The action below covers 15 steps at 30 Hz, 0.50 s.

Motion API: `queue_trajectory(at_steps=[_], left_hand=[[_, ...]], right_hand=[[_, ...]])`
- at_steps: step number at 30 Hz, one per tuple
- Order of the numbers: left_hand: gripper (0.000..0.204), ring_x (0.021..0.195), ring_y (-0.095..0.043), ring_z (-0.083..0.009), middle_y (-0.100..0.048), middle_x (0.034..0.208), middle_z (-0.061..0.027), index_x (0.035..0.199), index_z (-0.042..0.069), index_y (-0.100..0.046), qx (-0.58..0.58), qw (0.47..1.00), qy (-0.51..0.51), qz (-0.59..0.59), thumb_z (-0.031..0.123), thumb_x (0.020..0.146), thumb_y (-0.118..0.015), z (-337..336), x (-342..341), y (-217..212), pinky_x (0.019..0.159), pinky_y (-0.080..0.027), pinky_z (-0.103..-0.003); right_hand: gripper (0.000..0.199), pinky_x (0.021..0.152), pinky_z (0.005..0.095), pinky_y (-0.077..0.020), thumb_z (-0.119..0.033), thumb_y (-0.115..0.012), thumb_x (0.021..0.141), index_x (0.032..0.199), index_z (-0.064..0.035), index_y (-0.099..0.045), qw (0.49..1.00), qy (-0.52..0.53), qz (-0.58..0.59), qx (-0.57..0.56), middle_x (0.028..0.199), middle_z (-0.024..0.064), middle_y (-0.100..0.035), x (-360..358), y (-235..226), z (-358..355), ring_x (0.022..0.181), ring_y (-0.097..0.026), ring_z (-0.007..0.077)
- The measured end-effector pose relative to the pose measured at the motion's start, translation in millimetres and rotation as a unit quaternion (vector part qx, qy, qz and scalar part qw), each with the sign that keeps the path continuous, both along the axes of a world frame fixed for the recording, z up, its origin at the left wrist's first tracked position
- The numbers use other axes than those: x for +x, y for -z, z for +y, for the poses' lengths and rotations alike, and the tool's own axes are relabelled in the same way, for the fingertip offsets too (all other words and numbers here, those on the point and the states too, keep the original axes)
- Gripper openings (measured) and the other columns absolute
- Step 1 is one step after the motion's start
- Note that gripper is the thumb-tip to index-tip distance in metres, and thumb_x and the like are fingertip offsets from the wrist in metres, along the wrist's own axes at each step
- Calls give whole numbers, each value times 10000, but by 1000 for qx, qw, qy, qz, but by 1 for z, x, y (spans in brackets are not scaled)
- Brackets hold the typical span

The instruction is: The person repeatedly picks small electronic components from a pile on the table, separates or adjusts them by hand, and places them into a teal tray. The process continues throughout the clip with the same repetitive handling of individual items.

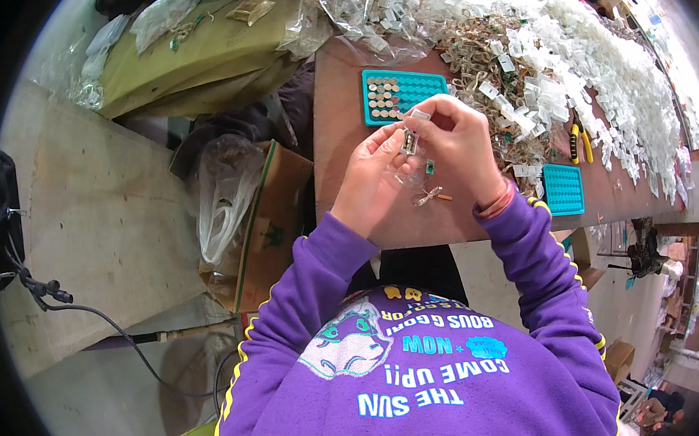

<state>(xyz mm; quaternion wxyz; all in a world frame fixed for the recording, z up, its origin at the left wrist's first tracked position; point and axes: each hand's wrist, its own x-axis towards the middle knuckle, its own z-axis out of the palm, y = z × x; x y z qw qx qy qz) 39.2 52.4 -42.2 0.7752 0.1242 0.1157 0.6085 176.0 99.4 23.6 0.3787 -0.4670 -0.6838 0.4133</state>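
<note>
While the left hand (378, 167) and right hand (459, 141) pinch clear parts (410, 142) (seemingly unjoined), discs (380, 97) remain in the tray (424, 87).

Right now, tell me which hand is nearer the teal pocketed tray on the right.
Right. The right hand is left of that teal pocketed tray and apart from it; the left hand is even farther left.

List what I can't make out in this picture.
All in the head view:
Small held piece: inner detail too tiny, partly covered by the left hand.
Teal tray: lower right part hidden behind the right hand.
Carton: contents mostly covered by the plastic bag.
White pile: far side washed out by glare.
</note>
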Motion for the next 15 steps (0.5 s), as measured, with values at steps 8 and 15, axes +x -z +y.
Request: queue_trajectory(at_steps=[8, 15], left_hand=[[236, 963, -603, -134, -610, 1104, -45, 1179, 57, -559, -3, 999, -27, -19, 214, 1023, -478, -1, 0, 1, 848, -510, -316], [278, 1128, -562, -173, -584, 1212, -66, 1208, 45, -540, 6, 1000, 1, -14, 232, 1007, -495, 0, 0, 0, 988, -455, -375]], right_hand=[[279, 730, 343, -554, -62, -742, 753, 1022, -19, -682, 897, -100, -125, 413, 971, 91, -633, -1, 13, -13, 873, -660, 256], [305, 693, 336, -559, -67, -726, 768, 1061, -20, -658, 877, -123, -169, 432, 978, 88, -630, 7, 9, -4, 814, -660, 250]])
